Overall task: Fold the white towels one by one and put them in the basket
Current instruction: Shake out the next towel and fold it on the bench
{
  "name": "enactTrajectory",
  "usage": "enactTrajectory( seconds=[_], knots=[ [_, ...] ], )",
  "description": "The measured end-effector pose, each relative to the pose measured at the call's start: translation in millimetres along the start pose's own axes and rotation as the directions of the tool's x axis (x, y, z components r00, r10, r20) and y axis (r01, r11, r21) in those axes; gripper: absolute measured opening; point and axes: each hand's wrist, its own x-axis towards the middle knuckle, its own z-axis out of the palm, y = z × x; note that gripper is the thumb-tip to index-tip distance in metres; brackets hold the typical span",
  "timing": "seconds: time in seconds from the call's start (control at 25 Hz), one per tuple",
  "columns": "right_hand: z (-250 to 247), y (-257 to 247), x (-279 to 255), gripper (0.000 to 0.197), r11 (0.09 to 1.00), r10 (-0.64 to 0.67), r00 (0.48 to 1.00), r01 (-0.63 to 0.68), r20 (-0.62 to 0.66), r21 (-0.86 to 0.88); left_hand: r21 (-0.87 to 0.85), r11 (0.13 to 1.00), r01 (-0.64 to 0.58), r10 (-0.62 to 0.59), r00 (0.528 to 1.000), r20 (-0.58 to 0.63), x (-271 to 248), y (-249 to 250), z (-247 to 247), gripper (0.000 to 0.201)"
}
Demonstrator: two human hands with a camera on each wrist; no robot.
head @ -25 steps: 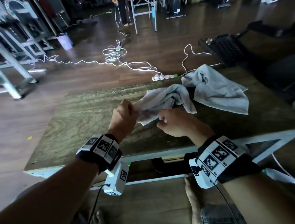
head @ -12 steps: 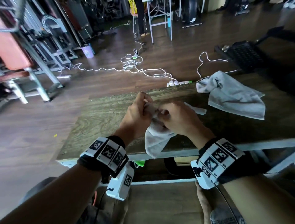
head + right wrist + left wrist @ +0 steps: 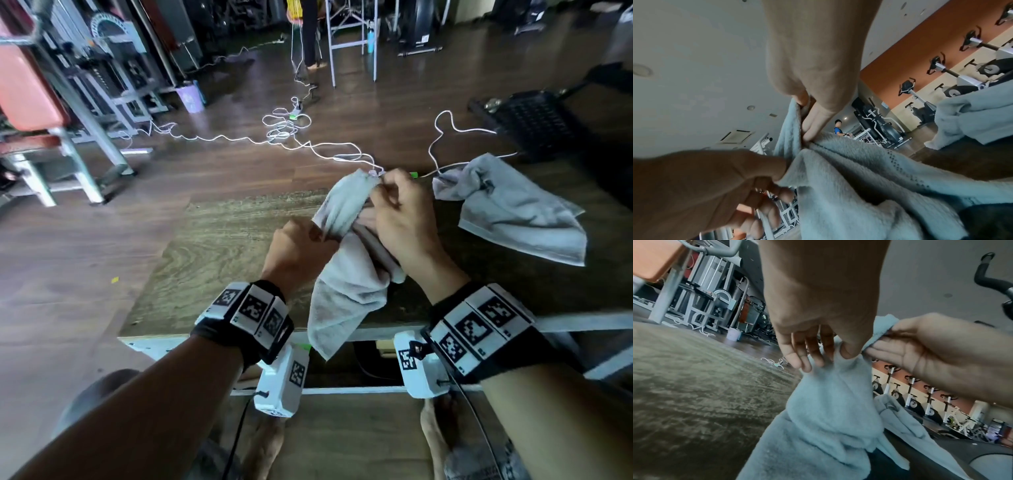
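Observation:
A white towel (image 3: 346, 284) hangs bunched between both hands above the wooden table (image 3: 219, 246). My left hand (image 3: 301, 250) pinches its edge low on the left; the left wrist view shows thumb and fingers (image 3: 807, 358) closed on the cloth (image 3: 834, 410). My right hand (image 3: 397, 205) pinches an upper corner, raised higher; in the right wrist view its fingers (image 3: 812, 123) clamp the towel's edge (image 3: 849, 170). The towel's lower end droops past the table's near edge. A second white towel (image 3: 513, 209) lies crumpled on the table to the right. No basket shows clearly.
White cables (image 3: 284, 133) and a power strip trail over the wooden floor beyond the table. A dark perforated object (image 3: 534, 123) sits at far right. Gym machines (image 3: 85, 102) stand at left, exercise bikes (image 3: 910, 395) along a wall. A person (image 3: 838, 128) stands far off.
The towel has been lifted off the table; my right hand rose to an upper corner and my left hand slid lower along the edge. The head view swung left.

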Motion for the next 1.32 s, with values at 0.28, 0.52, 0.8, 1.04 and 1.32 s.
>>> enactTrajectory(
  seconds=[0.28, 0.52, 0.8, 1.04, 1.32],
  knots=[
    [-0.2, 5.7, 12.2, 0.012, 0.997, -0.047, 0.981, 0.059, -0.189, 0.058, -0.142, 0.98, 0.143, -0.147, 0.989, -0.022, 32.9, -9.7, -22.2, 0.038],
    [-0.1, 10.1, 16.2, 0.016, 0.995, 0.072, 0.991, -0.078, -0.116, -0.055, -0.761, 0.632, 0.147, -0.134, 0.988, 0.08, 45.0, 21.0, -42.9, 0.028],
    [14.4, 5.1, 7.7, 0.014, 0.961, -0.113, 0.968, 0.164, 0.226, -0.224, -0.335, 0.942, -0.023, 0.063, 0.992, 0.11, 42.8, 40.2, -33.5, 0.03],
    [-2.4, 11.3, 25.3, 0.022, 0.992, 0.071, 0.996, -0.075, -0.044, -0.097, 0.174, 0.981, -0.085, 0.071, 0.994, 0.083, 38.7, -10.0, -32.6, 0.027],
    [-24.7, 16.9, 30.6, 0.032, 0.977, 0.074, 0.964, -0.121, -0.257, -0.173, 0.14, 0.977, 0.163, -0.182, 0.974, 0.133, 34.1, -66.5, -59.7, 0.024]
  ],
)
